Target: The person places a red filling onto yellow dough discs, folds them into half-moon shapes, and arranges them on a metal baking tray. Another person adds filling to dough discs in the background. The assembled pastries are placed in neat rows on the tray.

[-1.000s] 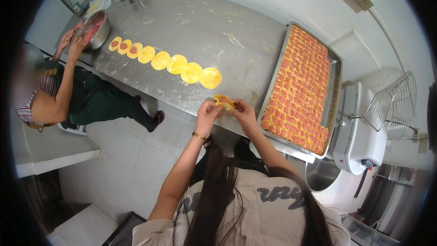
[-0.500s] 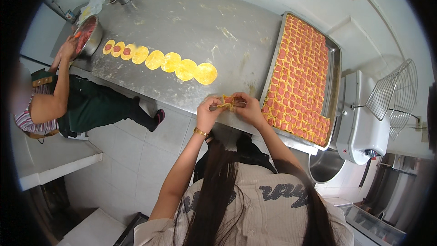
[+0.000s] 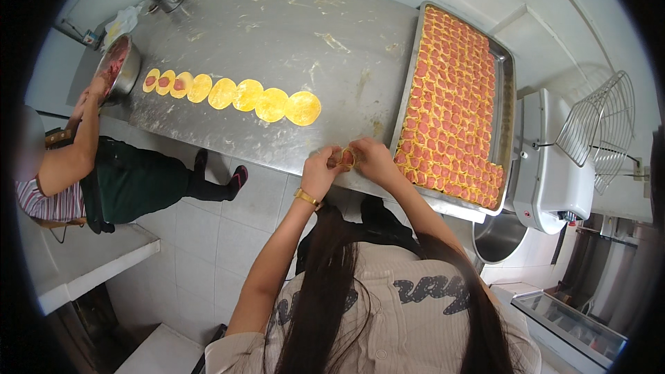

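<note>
Filled wrapper (image 3: 348, 158) between both hands (image 3: 321, 173) (image 3: 375, 159)

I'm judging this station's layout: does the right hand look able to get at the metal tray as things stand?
Probably yes: the right hand is close to the metal tray, with nothing visible between them. It is, though, occupied with a filled wrapper that the left hand also holds.

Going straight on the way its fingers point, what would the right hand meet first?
The right hand points leftward, so it would first meet the filled wrapper it holds, then probably the left hand just beyond, though depth is hard to judge.
</note>
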Demonstrator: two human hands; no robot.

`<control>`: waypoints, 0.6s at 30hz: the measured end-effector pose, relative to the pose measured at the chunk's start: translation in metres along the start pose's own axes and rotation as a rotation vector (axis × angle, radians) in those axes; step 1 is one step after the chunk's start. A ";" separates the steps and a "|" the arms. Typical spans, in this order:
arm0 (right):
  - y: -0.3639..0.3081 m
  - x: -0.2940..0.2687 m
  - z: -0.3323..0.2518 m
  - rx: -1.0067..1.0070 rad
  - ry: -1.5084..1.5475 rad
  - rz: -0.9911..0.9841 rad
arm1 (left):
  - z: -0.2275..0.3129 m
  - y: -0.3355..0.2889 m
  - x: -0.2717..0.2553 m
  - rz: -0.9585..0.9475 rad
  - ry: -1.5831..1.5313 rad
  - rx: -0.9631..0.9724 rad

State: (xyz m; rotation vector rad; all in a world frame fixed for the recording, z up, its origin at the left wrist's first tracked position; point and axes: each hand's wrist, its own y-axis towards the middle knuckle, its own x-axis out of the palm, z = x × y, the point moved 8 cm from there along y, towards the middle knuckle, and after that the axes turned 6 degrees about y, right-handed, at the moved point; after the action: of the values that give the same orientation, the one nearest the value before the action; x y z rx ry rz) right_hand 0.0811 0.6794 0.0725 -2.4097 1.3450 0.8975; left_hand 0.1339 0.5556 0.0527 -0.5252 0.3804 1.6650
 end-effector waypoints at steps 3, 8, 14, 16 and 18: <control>-0.005 0.002 0.004 0.100 0.024 -0.042 | -0.002 0.003 0.004 -0.072 -0.065 0.018; 0.002 0.003 -0.003 0.004 0.005 -0.013 | -0.004 0.011 0.011 -0.168 0.076 -0.020; -0.003 -0.010 -0.007 -0.026 0.019 0.101 | 0.005 0.006 0.004 -0.117 0.160 0.048; -0.007 -0.004 0.001 0.071 0.008 0.038 | 0.006 0.004 0.000 -0.076 0.073 0.069; -0.008 0.001 0.004 0.112 0.006 -0.002 | 0.004 0.005 0.004 -0.105 0.011 0.033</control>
State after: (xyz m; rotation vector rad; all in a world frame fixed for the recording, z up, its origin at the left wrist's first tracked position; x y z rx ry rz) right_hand 0.0868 0.6849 0.0676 -2.3302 1.3573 0.7934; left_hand 0.1283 0.5604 0.0533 -0.5207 0.3816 1.5528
